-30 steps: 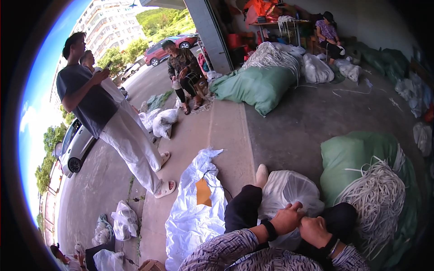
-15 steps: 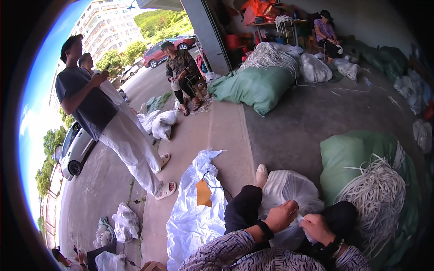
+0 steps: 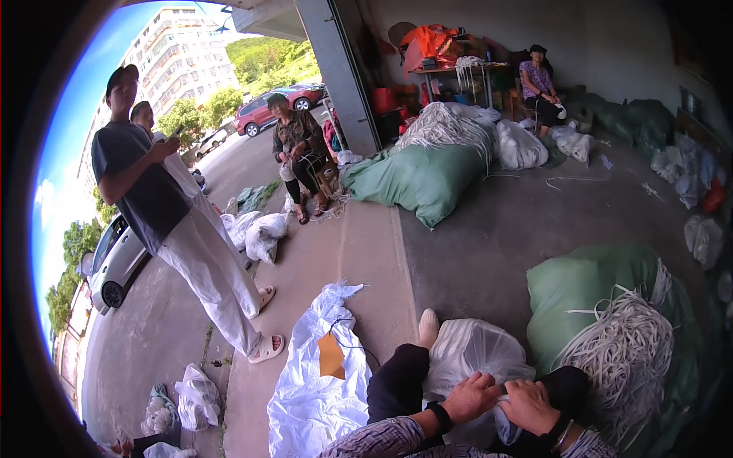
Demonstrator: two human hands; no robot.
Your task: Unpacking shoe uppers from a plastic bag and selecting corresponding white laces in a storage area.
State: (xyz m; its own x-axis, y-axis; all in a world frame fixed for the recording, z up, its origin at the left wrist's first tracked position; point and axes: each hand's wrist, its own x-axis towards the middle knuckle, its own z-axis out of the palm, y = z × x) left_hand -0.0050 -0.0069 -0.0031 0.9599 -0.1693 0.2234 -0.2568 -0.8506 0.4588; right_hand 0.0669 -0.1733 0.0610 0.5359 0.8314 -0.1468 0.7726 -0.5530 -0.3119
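My left hand (image 3: pixel 472 397) and my right hand (image 3: pixel 532 404) are closed close together above my lap. Between their fingers is something small and pale, mostly hidden, so I cannot tell what it is. Thin translucent film hangs just below the fingers. Right in front of the hands, between my legs, rests a clear plastic bag (image 3: pixel 475 347) with white contents. To its right stands a big green sack (image 3: pixel 588 282), with a tangled bundle of flat white straps (image 3: pixel 622 343) spilling over its side.
On my left lies a crumpled white sheet (image 3: pixel 309 404) with an orange-yellow piece (image 3: pixel 330 356) and dark cord. Another green sack (image 3: pixel 420 179) bears white straps farther off. White bags (image 3: pixel 263 237) lie near a seated person (image 3: pixel 294 145). Two people stand at left; another sits at the back.
The view has shifted, so the surroundings sit lower and farther left. My hands have come closer together, and the pale thing between them shows less.
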